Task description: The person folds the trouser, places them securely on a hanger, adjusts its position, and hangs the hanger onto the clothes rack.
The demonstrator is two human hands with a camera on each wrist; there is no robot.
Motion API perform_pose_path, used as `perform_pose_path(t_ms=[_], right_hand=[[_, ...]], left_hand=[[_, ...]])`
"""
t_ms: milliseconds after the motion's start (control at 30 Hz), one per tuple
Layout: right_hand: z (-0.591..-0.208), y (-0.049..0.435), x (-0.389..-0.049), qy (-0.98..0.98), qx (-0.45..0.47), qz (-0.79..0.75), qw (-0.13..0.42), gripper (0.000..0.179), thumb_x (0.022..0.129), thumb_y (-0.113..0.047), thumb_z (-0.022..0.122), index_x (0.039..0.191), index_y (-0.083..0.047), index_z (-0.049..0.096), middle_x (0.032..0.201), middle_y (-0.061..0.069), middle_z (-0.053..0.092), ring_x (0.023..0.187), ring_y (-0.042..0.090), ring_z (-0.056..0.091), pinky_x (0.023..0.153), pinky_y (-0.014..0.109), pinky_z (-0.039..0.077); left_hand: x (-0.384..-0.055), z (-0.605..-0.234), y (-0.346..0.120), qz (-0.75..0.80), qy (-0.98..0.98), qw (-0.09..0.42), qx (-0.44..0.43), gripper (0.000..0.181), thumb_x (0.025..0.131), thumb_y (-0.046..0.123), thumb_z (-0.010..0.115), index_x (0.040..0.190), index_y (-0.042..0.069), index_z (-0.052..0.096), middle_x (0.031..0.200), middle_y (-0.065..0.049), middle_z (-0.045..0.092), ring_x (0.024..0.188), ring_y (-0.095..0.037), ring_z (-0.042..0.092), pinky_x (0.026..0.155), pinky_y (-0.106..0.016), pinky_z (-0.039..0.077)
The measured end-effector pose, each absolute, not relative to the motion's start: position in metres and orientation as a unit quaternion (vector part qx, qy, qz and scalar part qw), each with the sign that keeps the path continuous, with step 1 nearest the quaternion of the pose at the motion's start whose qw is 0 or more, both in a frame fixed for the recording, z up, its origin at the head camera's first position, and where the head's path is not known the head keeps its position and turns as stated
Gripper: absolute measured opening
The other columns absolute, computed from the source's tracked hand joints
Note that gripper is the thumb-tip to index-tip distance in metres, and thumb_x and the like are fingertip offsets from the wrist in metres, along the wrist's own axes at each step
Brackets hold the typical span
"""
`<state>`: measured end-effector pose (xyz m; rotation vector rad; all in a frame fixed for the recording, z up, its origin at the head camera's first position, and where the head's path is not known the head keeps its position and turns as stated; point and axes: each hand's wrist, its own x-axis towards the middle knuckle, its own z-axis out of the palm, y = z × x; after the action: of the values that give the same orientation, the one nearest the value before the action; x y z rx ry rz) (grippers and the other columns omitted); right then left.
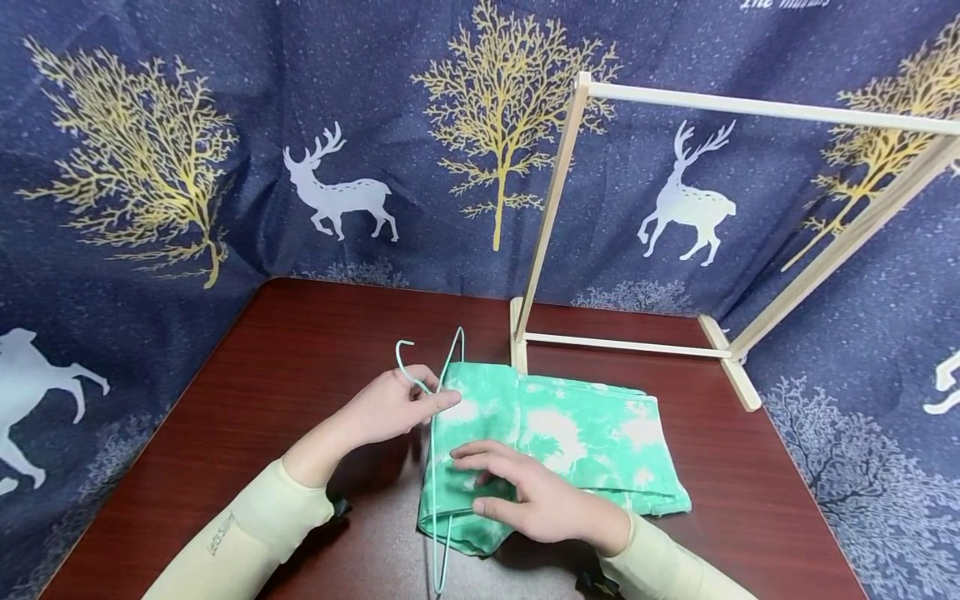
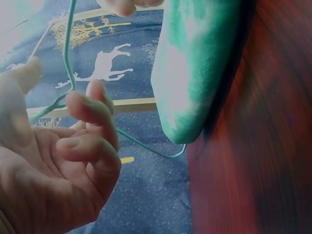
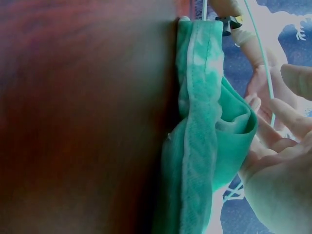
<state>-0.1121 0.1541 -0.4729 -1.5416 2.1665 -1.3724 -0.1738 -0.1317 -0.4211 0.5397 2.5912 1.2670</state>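
My left hand [image 1: 397,404] holds a thin pale-green wire hanger [image 1: 434,500] at its neck, just below the hook. The hanger stands across the left end of a folded green-and-white tie-dye cloth [image 1: 555,433]. One hanger side runs over the front of the cloth, and its bar is partly hidden by the folded fabric. In the left wrist view, the hanger wire [image 2: 68,53] passes by the curled fingers. My right hand [image 1: 536,500] hovers over the cloth with loosely bent fingers, holding nothing. In the right wrist view, the stacked cloth [image 3: 202,107] shows a seamed edge and an open loop of fabric.
A wooden rack [image 1: 555,200] with a white top rail [image 1: 750,104] stands on the back right of the dark red table [image 1: 285,358]. Its left foot [image 1: 517,333] reaches close to the cloth. Behind hangs a blue curtain [image 1: 420,150] with deer and trees.
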Motion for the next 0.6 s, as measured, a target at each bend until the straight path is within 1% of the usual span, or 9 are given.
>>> perform_pose_path(t_ms=[100, 200, 300, 367, 433, 500, 600], right_hand=[[-0.473, 0.155, -0.113, 0.727, -0.505, -0.461, 0.061, 0.04, 0.11, -0.004, 0.069, 0.149, 0.001, 0.062, 0.154, 0.022, 0.058, 0.12, 0.027, 0.071, 0.101, 0.038, 0.061], [-0.473, 0.156, -0.115, 0.744, -0.49, -0.454, 0.025, 0.032, 0.109, -0.005, 0.07, 0.141, -0.004, 0.069, 0.148, 0.018, 0.064, 0.125, 0.025, 0.069, 0.103, 0.039, 0.06], [-0.471, 0.159, -0.118, 0.767, -0.46, -0.447, -0.01, 0.024, 0.109, -0.006, 0.071, 0.132, -0.008, 0.074, 0.142, 0.015, 0.069, 0.129, 0.026, 0.068, 0.106, 0.041, 0.058], [-0.471, 0.162, -0.121, 0.789, -0.424, -0.445, -0.021, 0.019, 0.108, -0.008, 0.072, 0.127, -0.009, 0.076, 0.14, 0.013, 0.071, 0.131, 0.028, 0.067, 0.11, 0.044, 0.056], [-0.47, 0.165, -0.125, 0.811, -0.379, -0.445, -0.025, 0.015, 0.108, -0.009, 0.074, 0.122, -0.01, 0.078, 0.139, 0.012, 0.072, 0.132, 0.029, 0.067, 0.111, 0.047, 0.055], [-0.47, 0.169, -0.128, 0.835, -0.326, -0.442, -0.029, 0.012, 0.106, -0.011, 0.076, 0.118, -0.011, 0.079, 0.139, 0.009, 0.072, 0.135, 0.029, 0.065, 0.112, 0.05, 0.054], [-0.47, 0.172, -0.133, 0.856, -0.26, -0.446, -0.035, 0.007, 0.106, -0.01, 0.077, 0.111, -0.014, 0.079, 0.14, 0.009, 0.072, 0.133, 0.03, 0.066, 0.104, 0.053, 0.057]], left_hand=[[-0.174, -0.423, -0.131, 0.425, 0.885, 0.096, 0.163, 0.041, 0.101, 0.059, 0.077, 0.096, 0.019, 0.071, 0.07, -0.002, 0.071, 0.06, -0.016, 0.059, 0.061, -0.035, 0.047], [-0.173, -0.424, -0.13, 0.427, 0.888, 0.098, 0.144, 0.043, 0.102, 0.06, 0.077, 0.091, 0.018, 0.069, 0.067, 0.0, 0.069, 0.059, -0.018, 0.06, 0.06, -0.036, 0.047], [-0.173, -0.425, -0.13, 0.425, 0.89, 0.103, 0.128, 0.043, 0.103, 0.058, 0.076, 0.089, 0.018, 0.068, 0.065, -0.001, 0.068, 0.06, -0.019, 0.059, 0.061, -0.037, 0.047], [-0.173, -0.426, -0.13, 0.425, 0.891, 0.107, 0.121, 0.042, 0.104, 0.056, 0.075, 0.088, 0.018, 0.067, 0.065, -0.003, 0.068, 0.058, -0.019, 0.058, 0.061, -0.037, 0.047], [-0.173, -0.426, -0.129, 0.435, 0.886, 0.112, 0.115, 0.04, 0.105, 0.051, 0.075, 0.086, 0.018, 0.066, 0.064, -0.005, 0.067, 0.055, -0.019, 0.057, 0.06, -0.037, 0.048], [-0.173, -0.426, -0.128, 0.447, 0.88, 0.116, 0.112, 0.039, 0.106, 0.046, 0.074, 0.083, 0.017, 0.064, 0.063, -0.005, 0.065, 0.052, -0.019, 0.057, 0.057, -0.037, 0.049], [-0.173, -0.426, -0.127, 0.466, 0.869, 0.128, 0.107, 0.039, 0.108, 0.04, 0.073, 0.08, 0.015, 0.061, 0.06, -0.004, 0.061, 0.049, -0.019, 0.056, 0.054, -0.036, 0.05]])
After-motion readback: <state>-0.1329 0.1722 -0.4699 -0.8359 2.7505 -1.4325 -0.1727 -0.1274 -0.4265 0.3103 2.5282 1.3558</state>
